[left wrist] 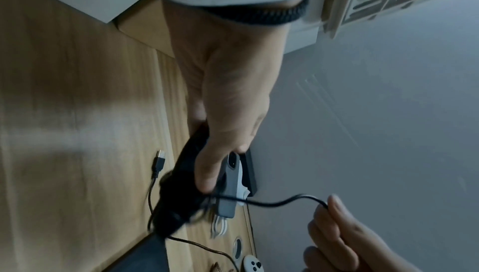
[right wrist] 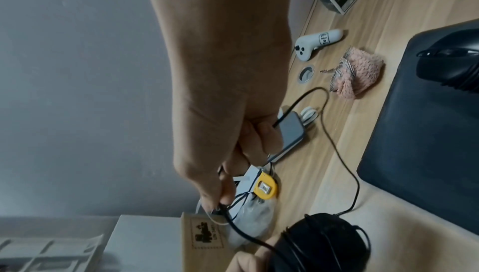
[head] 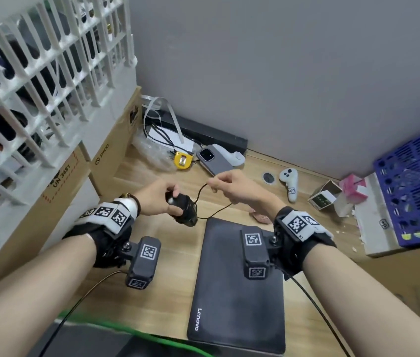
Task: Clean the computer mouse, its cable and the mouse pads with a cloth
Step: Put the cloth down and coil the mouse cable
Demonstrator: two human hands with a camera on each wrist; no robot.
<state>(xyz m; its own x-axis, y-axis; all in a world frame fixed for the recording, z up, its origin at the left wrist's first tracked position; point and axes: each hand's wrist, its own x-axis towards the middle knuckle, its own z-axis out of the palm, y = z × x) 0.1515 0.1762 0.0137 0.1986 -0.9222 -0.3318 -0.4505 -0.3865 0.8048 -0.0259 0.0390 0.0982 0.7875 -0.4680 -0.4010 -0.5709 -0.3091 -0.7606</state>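
Observation:
My left hand (head: 173,199) grips a black computer mouse (head: 184,210) above the wooden desk, with its thin black cable (head: 201,191) wound around the body. My right hand (head: 214,184) pinches a free stretch of that cable just right of the mouse. In the left wrist view the cable (left wrist: 285,201) runs from the mouse (left wrist: 178,194) to the right hand's fingers (left wrist: 334,208), and its USB plug (left wrist: 160,159) lies on the desk. A black Lenovo mouse pad (head: 237,292) lies below both hands. A pink cloth (right wrist: 357,75) sits crumpled on the desk beside the pad (right wrist: 414,133).
A grey phone (head: 211,161), a white controller (head: 290,184) and a yellow gadget (head: 183,161) lie near the back wall. Cardboard boxes (head: 111,161) under white crates (head: 36,86) line the left. A blue crate (head: 414,186) and a small carton (head: 324,197) stand at the right.

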